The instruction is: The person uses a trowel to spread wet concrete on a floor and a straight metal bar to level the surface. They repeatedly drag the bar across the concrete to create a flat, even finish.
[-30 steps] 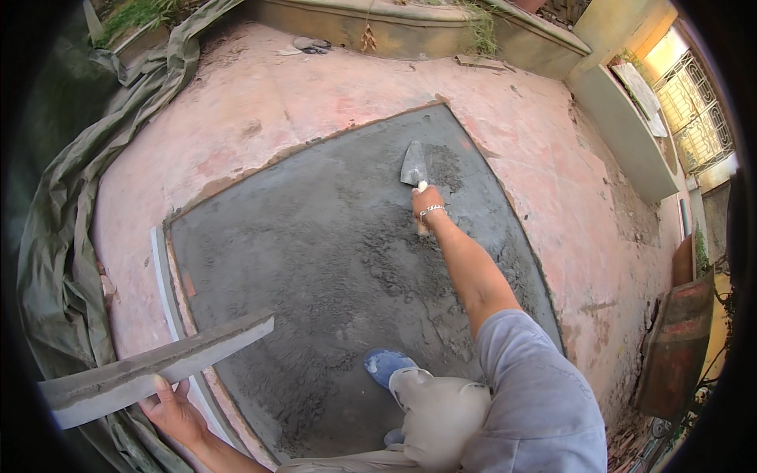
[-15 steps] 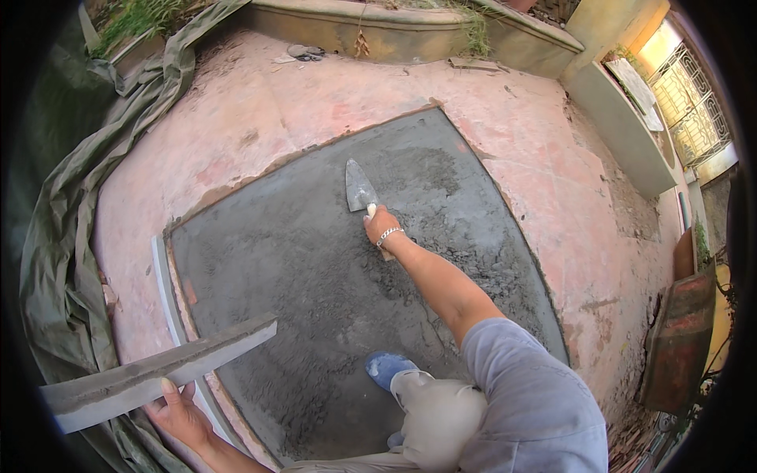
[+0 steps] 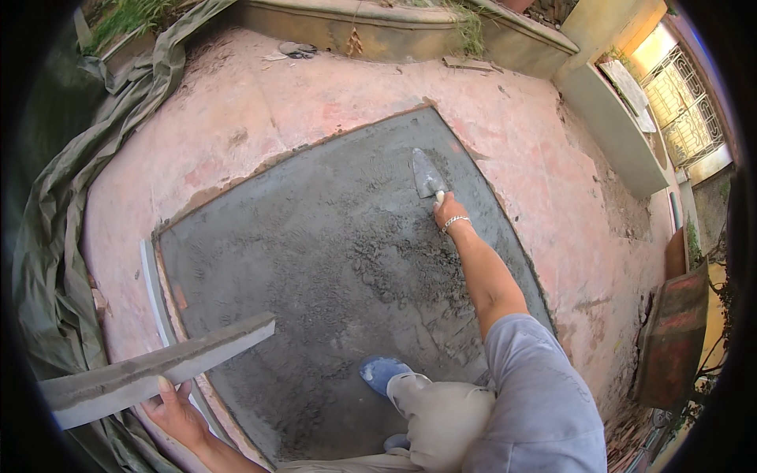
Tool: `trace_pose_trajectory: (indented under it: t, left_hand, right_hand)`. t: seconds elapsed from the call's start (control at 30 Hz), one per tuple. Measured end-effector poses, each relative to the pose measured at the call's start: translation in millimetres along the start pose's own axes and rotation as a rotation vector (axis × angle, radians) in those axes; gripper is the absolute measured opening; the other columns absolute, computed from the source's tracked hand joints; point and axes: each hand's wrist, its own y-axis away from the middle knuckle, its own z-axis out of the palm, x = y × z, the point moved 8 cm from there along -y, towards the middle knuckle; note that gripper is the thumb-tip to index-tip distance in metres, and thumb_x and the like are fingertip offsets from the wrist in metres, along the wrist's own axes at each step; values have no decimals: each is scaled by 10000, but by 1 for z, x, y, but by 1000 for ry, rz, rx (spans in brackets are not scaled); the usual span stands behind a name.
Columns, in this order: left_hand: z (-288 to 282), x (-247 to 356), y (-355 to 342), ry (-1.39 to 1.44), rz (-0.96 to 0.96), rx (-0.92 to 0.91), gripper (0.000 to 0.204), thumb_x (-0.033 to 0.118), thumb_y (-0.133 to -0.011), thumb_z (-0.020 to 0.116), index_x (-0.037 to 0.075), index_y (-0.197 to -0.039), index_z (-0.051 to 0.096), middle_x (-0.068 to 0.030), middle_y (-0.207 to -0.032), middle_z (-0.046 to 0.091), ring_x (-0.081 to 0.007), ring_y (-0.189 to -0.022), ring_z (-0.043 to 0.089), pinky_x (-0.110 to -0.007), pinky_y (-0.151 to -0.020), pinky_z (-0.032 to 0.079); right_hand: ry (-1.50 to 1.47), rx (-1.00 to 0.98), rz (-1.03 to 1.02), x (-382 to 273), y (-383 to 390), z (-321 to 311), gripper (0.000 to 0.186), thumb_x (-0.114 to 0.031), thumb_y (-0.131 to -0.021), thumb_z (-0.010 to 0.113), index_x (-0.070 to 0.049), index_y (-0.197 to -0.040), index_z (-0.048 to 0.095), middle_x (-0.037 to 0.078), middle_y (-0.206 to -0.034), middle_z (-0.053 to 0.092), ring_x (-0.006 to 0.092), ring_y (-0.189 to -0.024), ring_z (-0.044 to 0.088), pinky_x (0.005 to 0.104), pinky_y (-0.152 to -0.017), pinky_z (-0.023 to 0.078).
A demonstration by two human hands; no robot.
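Note:
My right hand (image 3: 451,211) is closed round the handle of a pointed trowel (image 3: 426,173), its grey, cement-smeared blade lying on the wet mortar. That dark grey mortar bed (image 3: 300,260) is smoother toward its far corner and left side, with rough, crumbly lumps just left of my right forearm. In my left hand (image 3: 175,414) I grip a long, straight screed bar (image 3: 158,370), thumb along its side face. The bar is caked with cement on top, and its right end hangs over the mortar's near left part.
A second pale straight bar (image 3: 156,296) lies along the bed's left edge. Pink worn paving (image 3: 236,102) surrounds the mortar. A crumpled dark green tarpaulin (image 3: 59,260) runs down the left. Low planter walls (image 3: 347,31) stand at the back. My blue boot (image 3: 382,372) stands in the mortar.
My right hand has swept the trowel to the right across the mortar, toward its right edge. My left hand still holds the screed bar in nearly the same place.

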Motion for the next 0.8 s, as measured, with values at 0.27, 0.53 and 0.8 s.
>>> trace_pose_trajectory:
  t: [0.27,0.53,0.8]
  left_hand:
    - [-5,1,0,-21,-12,7,610,198,-949,707,64,-1452,389,-117,-1386,511,-242,-1154,573,-436,-835,548]
    - [7,13,4,-48,10,-59,589,183,-950,701,15,-1437,418,-136,-1367,522,-248,-1183,559,-426,-895,541]
    - [-56,48,-5,-302,224,-51,438,161,-921,724,-38,-1276,561,-89,-1173,634,-170,-1085,568,-322,-985,422]
  right_hand:
    - [-272,64,241,6,8,24,502,-328,-951,589,75,-1238,503,336,-1185,637,463,-1138,619,484,-980,500]
    - [-156,-362,-291,-146,126,80,459,-343,-965,579,48,-1188,490,337,-1099,660,480,-1057,640,506,-927,511]
    - [-221,-536,-480,-76,215,84,464,-440,-862,687,-18,-1028,591,254,-885,682,424,-851,669,471,-760,514]
